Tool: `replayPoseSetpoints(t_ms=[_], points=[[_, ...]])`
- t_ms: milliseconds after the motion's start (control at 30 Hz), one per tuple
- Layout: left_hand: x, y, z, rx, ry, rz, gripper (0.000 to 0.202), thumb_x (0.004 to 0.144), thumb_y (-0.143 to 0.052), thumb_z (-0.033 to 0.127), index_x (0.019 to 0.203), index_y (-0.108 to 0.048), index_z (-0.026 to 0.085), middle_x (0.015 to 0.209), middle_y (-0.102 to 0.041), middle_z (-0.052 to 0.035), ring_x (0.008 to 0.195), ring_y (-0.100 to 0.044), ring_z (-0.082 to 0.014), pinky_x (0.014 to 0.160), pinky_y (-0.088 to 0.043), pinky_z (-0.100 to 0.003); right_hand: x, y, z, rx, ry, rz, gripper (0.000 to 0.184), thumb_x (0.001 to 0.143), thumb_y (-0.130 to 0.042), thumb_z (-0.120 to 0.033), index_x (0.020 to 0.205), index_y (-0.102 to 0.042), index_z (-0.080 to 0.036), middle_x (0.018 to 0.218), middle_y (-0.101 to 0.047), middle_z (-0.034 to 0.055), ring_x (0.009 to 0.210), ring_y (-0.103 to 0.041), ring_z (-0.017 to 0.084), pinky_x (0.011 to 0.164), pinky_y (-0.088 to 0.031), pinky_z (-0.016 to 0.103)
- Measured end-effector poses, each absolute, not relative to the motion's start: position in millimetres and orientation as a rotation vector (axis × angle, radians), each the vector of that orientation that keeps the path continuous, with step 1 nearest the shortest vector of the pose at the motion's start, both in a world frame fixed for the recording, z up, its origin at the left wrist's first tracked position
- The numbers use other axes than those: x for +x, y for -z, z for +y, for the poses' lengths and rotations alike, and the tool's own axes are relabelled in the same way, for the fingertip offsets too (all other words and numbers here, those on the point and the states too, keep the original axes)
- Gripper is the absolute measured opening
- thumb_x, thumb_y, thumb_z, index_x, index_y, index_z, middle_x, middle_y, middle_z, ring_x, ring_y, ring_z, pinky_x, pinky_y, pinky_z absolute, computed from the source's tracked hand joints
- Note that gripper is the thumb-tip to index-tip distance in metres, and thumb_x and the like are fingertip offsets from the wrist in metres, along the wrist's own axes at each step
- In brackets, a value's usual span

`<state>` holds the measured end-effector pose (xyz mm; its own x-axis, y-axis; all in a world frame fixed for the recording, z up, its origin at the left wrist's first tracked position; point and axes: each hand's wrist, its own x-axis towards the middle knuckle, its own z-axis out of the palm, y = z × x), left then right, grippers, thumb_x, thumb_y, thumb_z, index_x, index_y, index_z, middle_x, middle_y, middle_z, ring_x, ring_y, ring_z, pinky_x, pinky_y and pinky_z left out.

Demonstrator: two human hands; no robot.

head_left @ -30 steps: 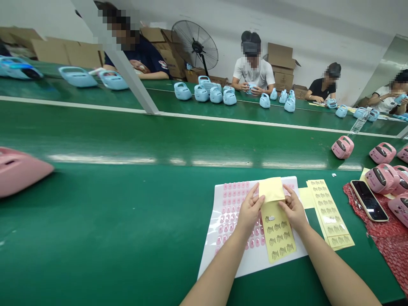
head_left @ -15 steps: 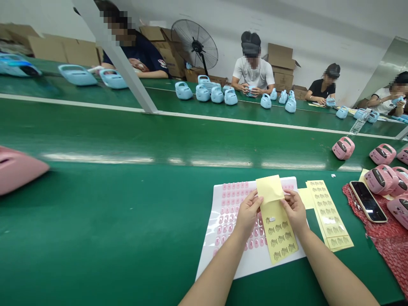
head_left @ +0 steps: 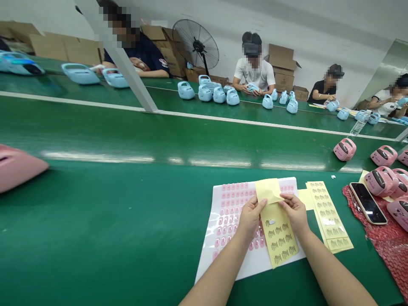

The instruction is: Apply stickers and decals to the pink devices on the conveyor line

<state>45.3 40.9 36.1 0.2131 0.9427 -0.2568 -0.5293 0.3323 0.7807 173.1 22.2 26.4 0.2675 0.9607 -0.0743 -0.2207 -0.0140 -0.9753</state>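
Observation:
My left hand (head_left: 250, 214) and my right hand (head_left: 295, 211) both pinch a long yellow sticker strip (head_left: 279, 236) near its top. The strip's upper end is folded forward, and its lower part carries rows of small dark labels. It hangs over a white sheet (head_left: 248, 259) that lies on the green belt and is covered with small pink stickers. My left fingers grip the strip's left edge and my right fingers grip its right edge just below the fold.
A stack of yellow sticker strips (head_left: 330, 214) lies to the right, beside a phone (head_left: 368, 202) on a red cloth (head_left: 389, 244). Pink devices (head_left: 379, 180) cluster at the right and one pink device (head_left: 19, 165) sits far left. Other people work with blue devices (head_left: 219, 94) across the green belt (head_left: 111, 221).
The strip's folded top has bent further down and forward between my fingers. My hands have hardly shifted.

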Motion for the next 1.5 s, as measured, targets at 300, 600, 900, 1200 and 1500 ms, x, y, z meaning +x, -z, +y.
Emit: replayPoseSetpoints(t_ms=[300,600,900,1200,1500], points=[[49.9,-31.9,38.2,0.592,-1.147,0.807,0.047,0.052,-0.075,0.036,0.091,-0.065,0.012,0.072,-0.071,-0.0070,0.070,-0.065,-0.0233,0.059,-0.053,-0.032,174.8,-25.7,26.0,-1.161,-1.224,-0.736,0.024,0.054,-0.074,-0.031,0.073,-0.066,-0.020,0.070,-0.068,0.0008,0.065,-0.061,0.015,0.062,-0.049,0.027],[48.0,-33.6,37.6,0.590,-1.130,0.829,0.043,0.054,-0.075,0.035,0.090,-0.065,0.013,0.076,-0.071,-0.0072,0.073,-0.065,-0.0235,0.055,-0.053,-0.029,173.5,-30.2,23.5,-1.208,-1.197,-0.711,0.018,0.052,-0.074,-0.030,0.066,-0.068,-0.020,0.069,-0.068,0.0013,0.066,-0.061,0.015,0.064,-0.049,0.029],[47.7,-32.1,36.7,0.594,-1.121,0.823,0.040,0.056,-0.073,0.035,0.089,-0.065,0.014,0.077,-0.070,-0.0070,0.075,-0.065,-0.0240,0.055,-0.053,-0.030,173.8,-30.7,24.1,-1.268,-1.109,-0.756,0.014,0.053,-0.072,-0.030,0.062,-0.068,-0.020,0.067,-0.067,0.0015,0.066,-0.059,0.016,0.066,-0.048,0.030],[46.2,-38.4,37.7,0.643,-1.076,0.840,0.045,0.057,-0.073,0.034,0.094,-0.062,0.013,0.076,-0.070,-0.0072,0.067,-0.065,-0.0226,0.050,-0.050,-0.028,172.0,-31.0,23.9,-1.197,-1.173,-0.793,0.028,0.054,-0.072,-0.034,0.080,-0.068,-0.023,0.067,-0.066,0.0000,0.063,-0.059,0.016,0.060,-0.049,0.029],[45.7,-36.1,39.6,0.628,-1.049,0.867,0.037,0.054,-0.074,0.035,0.081,-0.062,0.012,0.065,-0.069,-0.0049,0.054,-0.063,-0.0181,0.046,-0.047,-0.026,171.2,-27.5,22.0,-1.260,-1.132,-0.876,0.023,0.057,-0.071,-0.034,0.077,-0.069,-0.023,0.079,-0.069,0.0028,0.074,-0.061,0.019,0.066,-0.049,0.031]])
